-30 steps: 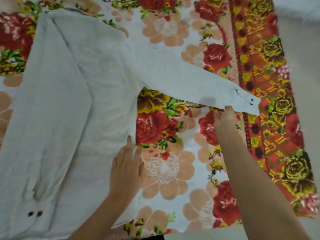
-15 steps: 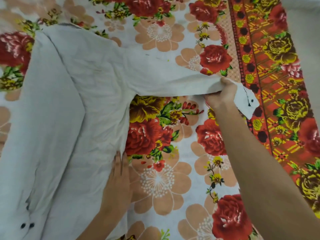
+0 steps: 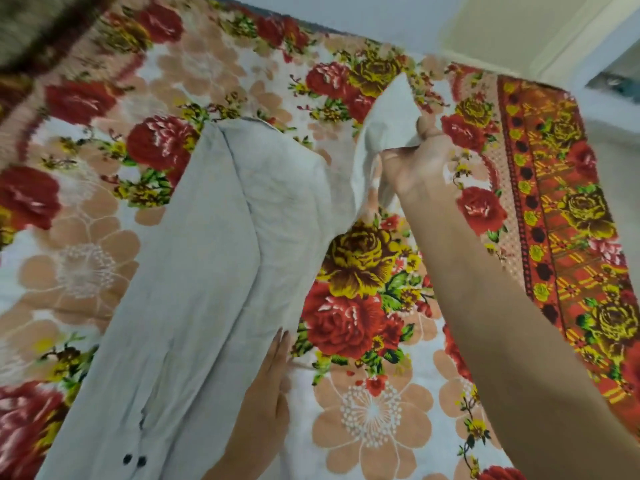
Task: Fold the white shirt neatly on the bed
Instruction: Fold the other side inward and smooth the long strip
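**Q:** Where was the shirt at this entry?

**Me:** The white shirt (image 3: 194, 271) lay flat on the bed, its long axis running from the hem end nearest me up to the collar end. One side lay folded over the body, leaving a long straight crease. Two dark buttons (image 3: 135, 460) sat near the hem.

**Q:** And the sleeve?

**Me:** The sleeve (image 3: 384, 123) was off the bed, raised to the right of the shirt's shoulder, with its tip pointing up and away. My right hand (image 3: 415, 161) gripped it near the end, thumb over the cloth and fingers curled beneath. Slack cloth sagged between that hand and the shoulder.

**Q:** The other hand?

**Me:** My left hand (image 3: 266, 393) lay flat on the shirt's right edge, low on the body. Its fingers were straight and close together, pressing down. It was the hand nearer the body.

**Q:** What did the next move turn on?

**Me:** My judgement: the body lay left of my right hand, so the sleeve needed carrying leftward across the long axis and laying down along it. The left hand would anchor the edge.

**Q:** Materials?

**Me:** The shirt was thin, limp woven cloth, lightly creased. Under it was a floral bedsheet (image 3: 363, 410) with red and yellow roses. An orange patterned border (image 3: 540, 202) ran well right of the shirt.
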